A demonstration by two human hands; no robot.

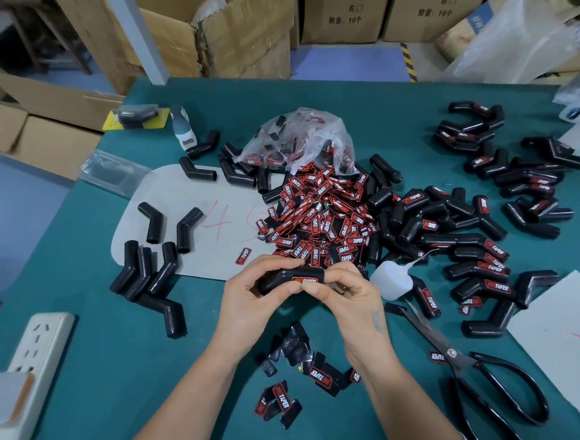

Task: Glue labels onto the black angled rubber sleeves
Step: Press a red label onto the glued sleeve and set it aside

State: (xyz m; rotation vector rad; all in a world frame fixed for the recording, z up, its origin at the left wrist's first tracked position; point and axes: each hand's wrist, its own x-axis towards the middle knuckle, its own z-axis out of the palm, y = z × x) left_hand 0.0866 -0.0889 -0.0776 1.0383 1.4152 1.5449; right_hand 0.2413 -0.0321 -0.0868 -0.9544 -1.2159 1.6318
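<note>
Both hands (306,291) clamp one black angled sleeve (289,279), red label (306,280) on; label heap (320,215) behind, scissors (469,380) near the desk's (128,346) right edge.

I am looking at a small factory packing or assembly workshop. A green-covered table (359,97) carries a bulk heap of printed labels (320,215) spilling from a plastic bag (298,134), with dozens of black angled rubber sleeves (478,253) piled toward its right edge. Stacked cardboard cartons (344,14) with printed quantity marks stand on the floor beyond the table's far edge.
</note>
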